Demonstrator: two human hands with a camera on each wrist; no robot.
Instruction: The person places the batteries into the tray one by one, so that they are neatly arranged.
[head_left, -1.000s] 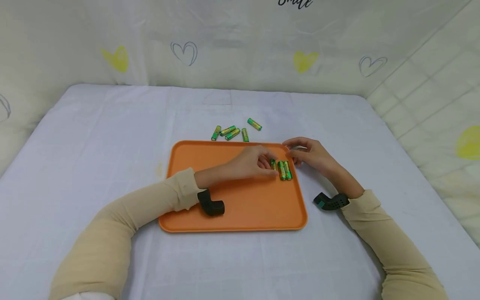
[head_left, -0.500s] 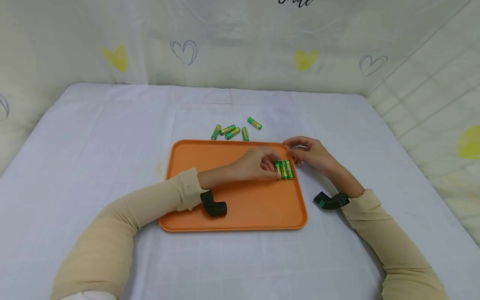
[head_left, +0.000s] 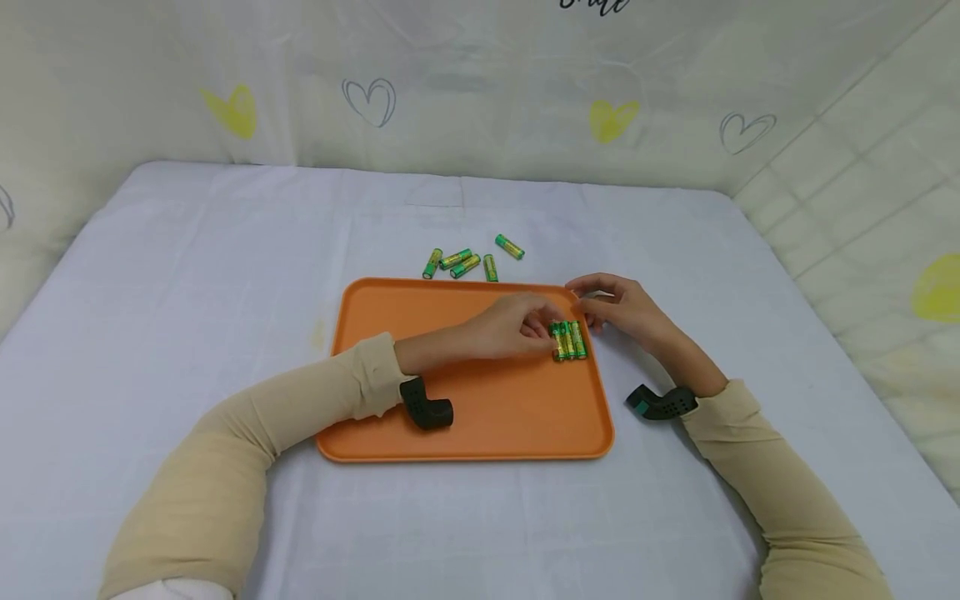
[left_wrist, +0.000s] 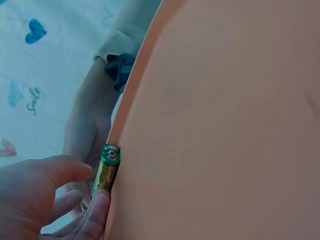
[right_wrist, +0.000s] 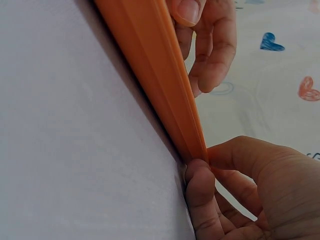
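In the head view, three green and gold batteries [head_left: 569,340] lie side by side inside the right edge of the orange tray [head_left: 480,425]. My left hand [head_left: 513,327] is just left of them, fingers bent towards the row. From the left wrist, the left hand [left_wrist: 55,195] has its thumb apart from the batteries [left_wrist: 106,167], while a fingertip overlaps their far end; whether it touches is unclear. At the tray's far right corner, my right hand [head_left: 622,307] pinches the rim. The right wrist view shows the tray's rim [right_wrist: 160,75] running between the right hand's [right_wrist: 250,195] digits.
Several loose batteries [head_left: 465,267] lie on the white cloth beyond the tray's far edge, one [head_left: 509,247] a little farther back. A dark camera [head_left: 426,406] on the left wrist hangs over the tray. The cloth backdrop [head_left: 480,100] rises behind the table.
The left hand slid a battery rightward against the other two, making a row of three. Its thumb has since drawn slightly back. The right hand stays at the tray corner.
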